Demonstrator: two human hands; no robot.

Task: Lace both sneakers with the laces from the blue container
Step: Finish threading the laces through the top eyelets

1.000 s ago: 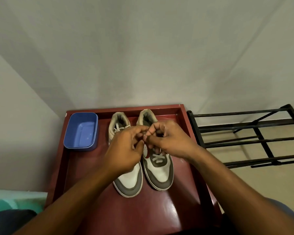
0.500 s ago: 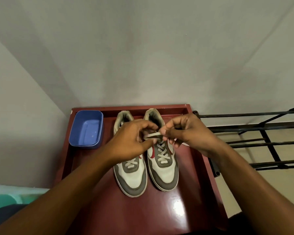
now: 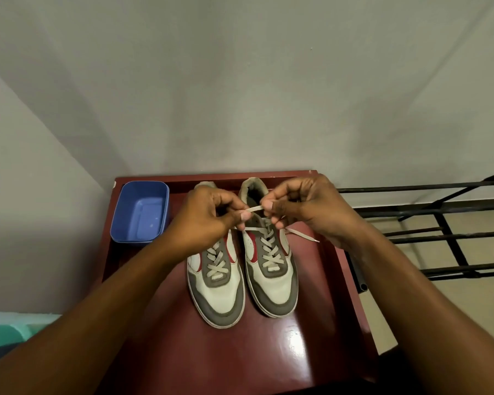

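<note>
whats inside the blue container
The blue container shows only its bare blue floor with a few pale specks; nothing lies in it. Its near inner wall is hidden behind the rim.

On the table (image 3: 311, 352), the left sneaker (image 3: 217, 292) and right sneaker (image 3: 271, 280) lie just beside each other, toes toward six o'clock. The container (image 3: 139, 215) sits at ten o'clock from them. The rack (image 3: 439, 238) stands off the table at three o'clock. Over the collars, the left hand (image 3: 203, 223) at nine and the right hand (image 3: 311, 212) at three pinch a lace (image 3: 253, 208) between them.
</note>
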